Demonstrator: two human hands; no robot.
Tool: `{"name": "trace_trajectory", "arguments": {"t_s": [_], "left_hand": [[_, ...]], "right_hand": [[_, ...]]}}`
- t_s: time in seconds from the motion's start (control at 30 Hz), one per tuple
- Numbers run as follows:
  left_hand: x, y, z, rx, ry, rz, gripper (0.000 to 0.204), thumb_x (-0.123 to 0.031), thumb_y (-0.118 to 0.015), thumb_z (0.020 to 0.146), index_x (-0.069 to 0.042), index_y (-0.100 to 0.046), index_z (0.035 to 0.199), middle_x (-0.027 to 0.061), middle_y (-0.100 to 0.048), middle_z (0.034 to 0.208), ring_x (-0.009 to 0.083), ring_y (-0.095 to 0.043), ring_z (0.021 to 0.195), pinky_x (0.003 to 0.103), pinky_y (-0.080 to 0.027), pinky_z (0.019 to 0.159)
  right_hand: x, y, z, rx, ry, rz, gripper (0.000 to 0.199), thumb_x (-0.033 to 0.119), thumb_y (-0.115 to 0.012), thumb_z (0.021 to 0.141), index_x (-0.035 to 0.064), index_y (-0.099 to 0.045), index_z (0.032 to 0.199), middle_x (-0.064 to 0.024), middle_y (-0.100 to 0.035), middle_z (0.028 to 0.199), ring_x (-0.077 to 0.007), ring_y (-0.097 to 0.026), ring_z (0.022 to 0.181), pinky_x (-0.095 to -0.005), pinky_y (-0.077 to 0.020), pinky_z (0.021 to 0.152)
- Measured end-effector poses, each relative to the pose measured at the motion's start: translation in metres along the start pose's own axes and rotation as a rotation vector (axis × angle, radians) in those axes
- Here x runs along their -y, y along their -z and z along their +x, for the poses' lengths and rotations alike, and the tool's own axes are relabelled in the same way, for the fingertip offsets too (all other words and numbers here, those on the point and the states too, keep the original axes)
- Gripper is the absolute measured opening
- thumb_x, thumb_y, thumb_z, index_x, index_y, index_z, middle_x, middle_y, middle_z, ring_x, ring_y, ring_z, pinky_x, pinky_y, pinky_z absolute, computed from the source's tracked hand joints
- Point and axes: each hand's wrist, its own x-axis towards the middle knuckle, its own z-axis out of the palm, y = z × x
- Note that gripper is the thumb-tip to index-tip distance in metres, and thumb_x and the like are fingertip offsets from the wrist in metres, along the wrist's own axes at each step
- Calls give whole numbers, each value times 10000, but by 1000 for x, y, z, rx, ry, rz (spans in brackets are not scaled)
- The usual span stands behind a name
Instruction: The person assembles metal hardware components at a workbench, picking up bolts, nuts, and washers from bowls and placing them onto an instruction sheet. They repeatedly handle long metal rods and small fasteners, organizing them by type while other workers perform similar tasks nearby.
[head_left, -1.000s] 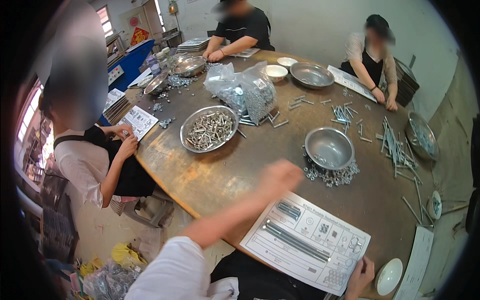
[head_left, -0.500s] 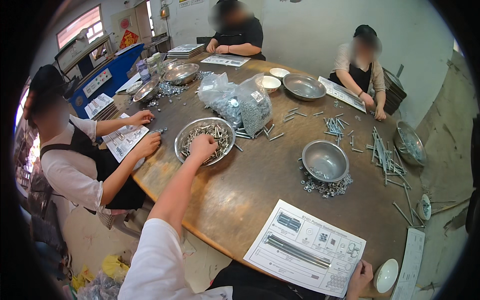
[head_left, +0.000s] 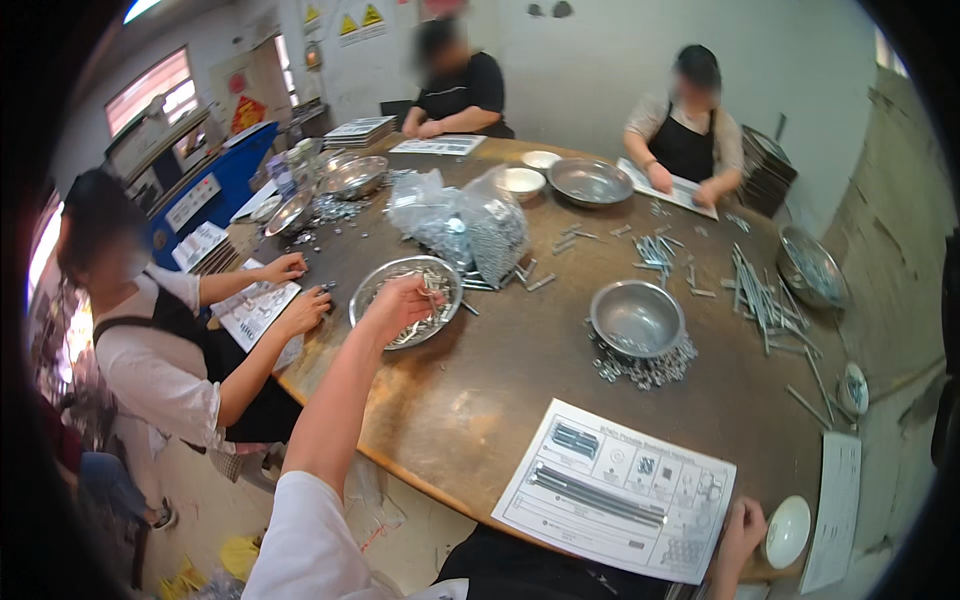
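Note:
My left hand (head_left: pixel 398 304) reaches far across the brown table into a shallow metal bowl (head_left: pixel 372 296) filled with screws (head_left: pixel 436 318). Its fingers curl down around some of them. My right hand (head_left: pixel 741 528) stays at the near table edge and pinches the lower right corner of a printed white sheet (head_left: pixel 615 490) with drawings of parts. An empty steel bowl (head_left: pixel 637 318) stands right of centre, with a heap of small metal nuts (head_left: pixel 645 368) in front of it.
A clear bag of hardware (head_left: pixel 465 222) lies behind the screw bowl. Long bolts (head_left: pixel 762 292) are scattered at the right, near another metal bowl (head_left: pixel 810 266). A small white dish (head_left: pixel 788 530) sits by my right hand. One person works at the left (head_left: pixel 165 350), two at the far side.
My left arm swung from above the near table out to the screw bowl, and the hand has sunk into the screws. My view has tilted down and left. The right hand stayed on the sheet.

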Motion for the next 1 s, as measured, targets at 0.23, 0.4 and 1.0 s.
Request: {"name": "trace_trajectory", "arguments": {"t_s": [0.23, 0.4, 1.0], "left_hand": [[41, -252, -65, 774, 361, 286, 303, -371, -544, 992, -75, -550, 927, 116, -693, 949, 219, -698, 921, 318, -547, 795], [112, -352, -100, 1038, 475, 352, 350, -420, -533, 994, -72, -554, 963, 93, -704, 909, 156, -692, 844, 261, -524, 709], [228, -390, -165, 799, -730, 1201, 166, -166, -707, 788, -88, -730, 932, 63, -670, 820, 267, -610, 927, 389, -508, 803]], "right_hand": [[125, -87, 12, 397, 85, 130, 240, 55, -656, 860, -14, -669, 1089, -50, -680, 924, -91, -612, 795, -242, -506, 706], [126, -80, 22, 492, -18, 247, 265, 53, -685, 852, -35, -645, 1099, -82, -676, 909, -101, -630, 741, -242, -512, 678], [-3, 16, -3, 305, 877, -673, 152, 60, -642, 731, 100, -631, 877, -19, -650, 934, -184, -651, 793, -303, -532, 592]]}}
